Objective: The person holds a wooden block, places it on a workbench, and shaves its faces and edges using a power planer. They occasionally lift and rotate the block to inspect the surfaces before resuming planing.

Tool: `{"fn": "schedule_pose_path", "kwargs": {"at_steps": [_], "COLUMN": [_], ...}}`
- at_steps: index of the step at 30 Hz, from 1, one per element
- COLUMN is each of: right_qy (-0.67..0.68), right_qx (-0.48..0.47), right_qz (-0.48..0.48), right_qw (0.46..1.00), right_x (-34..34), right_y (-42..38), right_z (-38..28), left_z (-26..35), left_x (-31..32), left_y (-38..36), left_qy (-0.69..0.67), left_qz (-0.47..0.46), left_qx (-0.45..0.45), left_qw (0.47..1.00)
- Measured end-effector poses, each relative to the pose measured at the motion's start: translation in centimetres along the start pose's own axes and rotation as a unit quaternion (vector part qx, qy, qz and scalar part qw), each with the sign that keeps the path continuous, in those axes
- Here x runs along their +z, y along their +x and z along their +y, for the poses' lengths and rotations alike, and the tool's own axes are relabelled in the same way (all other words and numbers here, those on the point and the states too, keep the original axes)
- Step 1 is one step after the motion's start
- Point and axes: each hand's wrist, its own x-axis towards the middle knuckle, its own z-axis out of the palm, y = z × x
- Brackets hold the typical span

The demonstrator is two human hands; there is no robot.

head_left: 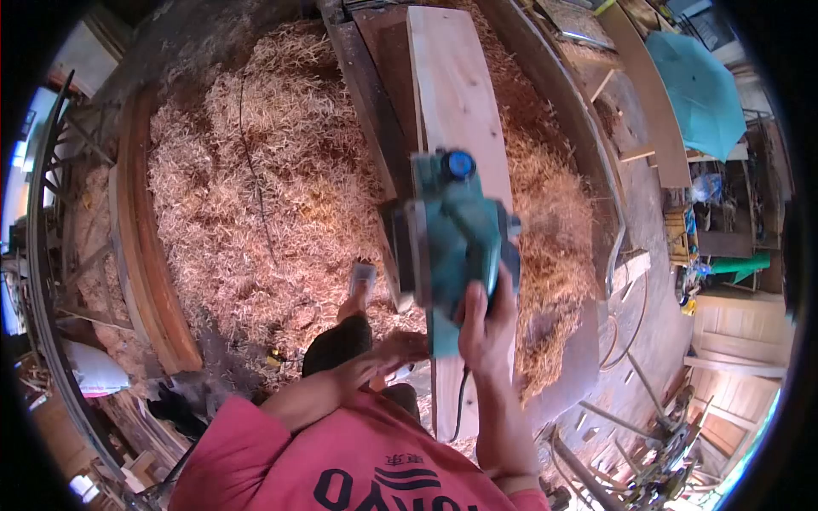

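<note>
A green electric planer with a blue front knob rests on a long pale wooden board. My right hand is closed around its rear handle, and a black cord trails down from there. At the left edge of the planer's rear base lies my left hand; its fingertips meet that edge, but blur and shadow hide whether they grip it. The board runs lengthwise away from me on a dark wooden support. The planer is slightly smeared by motion.
Wood shavings cover the floor to the left, and more shavings are heaped right of the board. A thin cable crosses the left pile. A teal umbrella is at upper right. Thick timber lies at left. My foot is beside the support.
</note>
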Motion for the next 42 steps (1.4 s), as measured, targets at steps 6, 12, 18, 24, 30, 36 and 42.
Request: {"fn": "schedule_pose_path", "kwargs": {"at_steps": [6, 12, 18, 24, 30, 36, 42], "right_qy": [0.035, 0.06, 0.012, -0.028, -0.003, -0.012, 0.037], "right_qx": [-0.036, 0.001, 0.061, 0.041, 0.037, 0.039, -0.121], "right_qz": [-0.021, -0.041, -0.05, -0.055, -0.049, -0.041, -0.011], "right_qw": [0.998, 0.997, 0.997, 0.997, 0.998, 0.998, 0.992], "right_x": [6.4, 4.4, -4.0, -9.0, -3.6, 4.0, 9.2], "right_y": [21.0, 16.2, -7.4, -22.4, -7.7, 15.3, 31.6], "right_z": [-1.3, -1.7, 1.6, 4.6, 0.9, -1.0, -1.4], "left_z": [1.2, 2.2, 3.9, 2.9, 3.9, 5.6, 7.6], "left_x": [-0.4, -1.3, -1.5, -3.7, -0.9, -0.2, -0.9], "left_y": [1.0, 1.3, 1.0, 3.1, 2.0, 1.3, 1.7], "left_qy": [-0.036, -0.01, -0.113, 0.185, 0.107, 0.151, 0.246], "left_qz": [0.01, 0.019, -0.163, -0.115, -0.067, -0.027, -0.115], "left_qx": [-0.029, -0.06, -0.04, 0.026, -0.026, -0.099, 0.055], "left_qw": [0.999, 0.998, 0.979, 0.976, 0.992, 0.983, 0.961]}}
